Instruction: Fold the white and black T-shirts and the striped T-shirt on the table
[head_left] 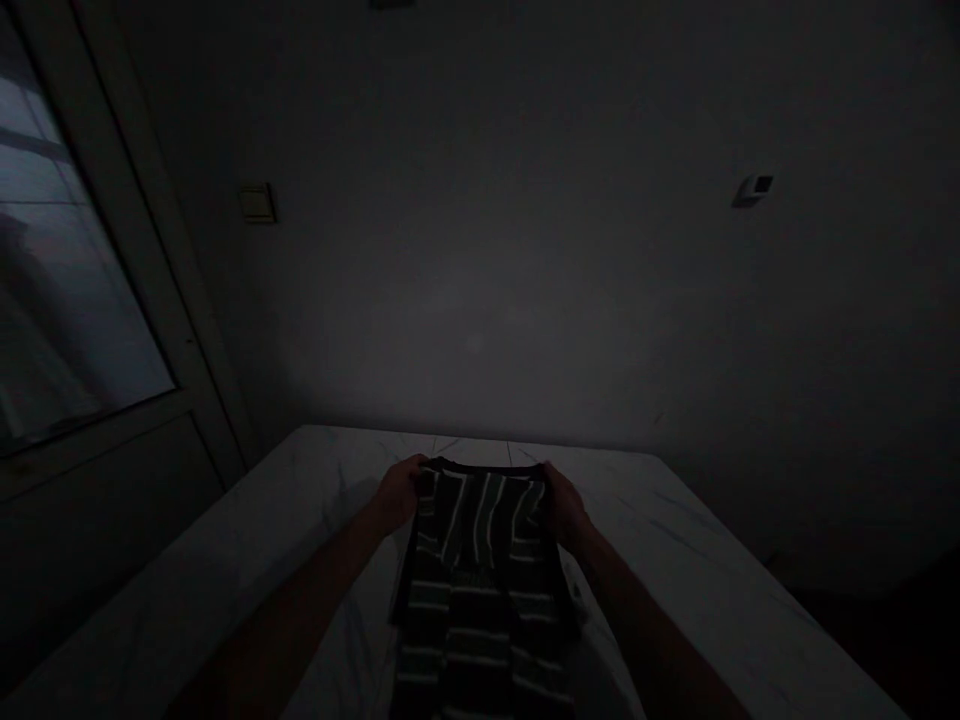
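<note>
Left hand (397,495), right hand (566,508) on striped shirt (480,540); marble-look table (675,540) beneath, window (67,260) left.

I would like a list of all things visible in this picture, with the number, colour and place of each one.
striped garment: 1, dark with pale stripes, held above the surface
veined surface: 1, white with grey veins, under the garment
glass pane: 1, pale blue-grey, far left
wall switch plate: 1, dim grey, on the wall, left
small wall device: 1, pale and dark, on the wall, right
wall: 1, dim grey, behind the surface
left hand: 1, shadowed, on the garment's top edge
right hand: 1, shadowed, on the garment's top edge
</note>
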